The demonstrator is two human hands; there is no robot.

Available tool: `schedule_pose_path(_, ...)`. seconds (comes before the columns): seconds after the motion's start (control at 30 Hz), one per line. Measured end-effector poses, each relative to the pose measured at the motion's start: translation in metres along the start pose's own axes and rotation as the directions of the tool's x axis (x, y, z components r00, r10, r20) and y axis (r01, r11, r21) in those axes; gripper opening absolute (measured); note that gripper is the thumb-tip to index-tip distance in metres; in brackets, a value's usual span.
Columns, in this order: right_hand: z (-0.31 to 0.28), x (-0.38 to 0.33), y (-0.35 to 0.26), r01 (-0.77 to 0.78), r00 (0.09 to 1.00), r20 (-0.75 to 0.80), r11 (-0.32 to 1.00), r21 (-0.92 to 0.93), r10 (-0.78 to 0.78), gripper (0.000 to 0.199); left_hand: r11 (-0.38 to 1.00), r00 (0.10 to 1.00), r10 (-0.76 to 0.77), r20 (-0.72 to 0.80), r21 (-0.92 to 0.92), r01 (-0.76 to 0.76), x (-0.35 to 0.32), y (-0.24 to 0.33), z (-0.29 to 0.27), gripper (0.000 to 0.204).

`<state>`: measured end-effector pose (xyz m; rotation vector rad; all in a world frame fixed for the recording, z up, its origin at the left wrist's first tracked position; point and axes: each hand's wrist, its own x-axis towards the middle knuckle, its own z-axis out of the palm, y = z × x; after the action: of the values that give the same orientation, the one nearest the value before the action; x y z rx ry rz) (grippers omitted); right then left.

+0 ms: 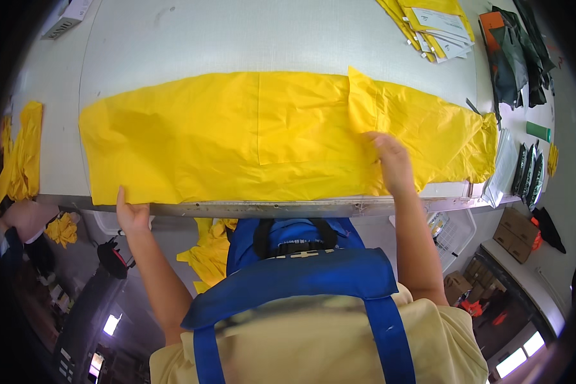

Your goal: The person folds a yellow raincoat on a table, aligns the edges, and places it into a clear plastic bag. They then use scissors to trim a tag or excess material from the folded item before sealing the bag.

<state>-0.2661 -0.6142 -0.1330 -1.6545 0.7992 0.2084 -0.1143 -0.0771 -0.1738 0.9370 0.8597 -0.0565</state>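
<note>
Looking down from the head camera, we see a long yellow fabric sheet (237,141) spread flat across a pale worktable (237,38), reaching from its left part to the right edge. Our left hand (131,214) sits at the near table edge by the sheet's near left corner, fingers curled over the cloth's hem, pinching it as far as we can tell. Our right hand (390,163) lies flat and open on the sheet toward the right, palm down, just beside a folded flap of the same cloth. At the far right, a stack of yellow packets with white labels (435,25) rests on the table, and dark green garments (515,57) lie beyond it. More yellow cloth (20,153) hangs at the left, well apart from the table.
</note>
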Motion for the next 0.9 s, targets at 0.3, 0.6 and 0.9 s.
schedule_pose_path(0.3,0.062,-0.055,0.005,0.47,0.875,0.315,0.496,-0.73,-0.367,0.114,0.987,0.986,0.16,-0.044,0.036,-0.159,0.022,0.015,0.015,0.044)
schedule_pose_path(0.6,0.052,-0.041,0.062,0.595,0.766,0.223,0.535,-0.6,-0.602,0.074,0.625,0.391,0.641,0.66,-0.154,-0.765,-0.254,0.076,0.301,0.04)
schedule_pose_path(0.9,0.071,-0.045,0.069,0.627,0.76,0.284,0.774,-0.086,-0.584,0.037,0.599,-0.457,0.03,0.889,-0.382,-0.704,-0.479,-0.355,0.492,0.048)
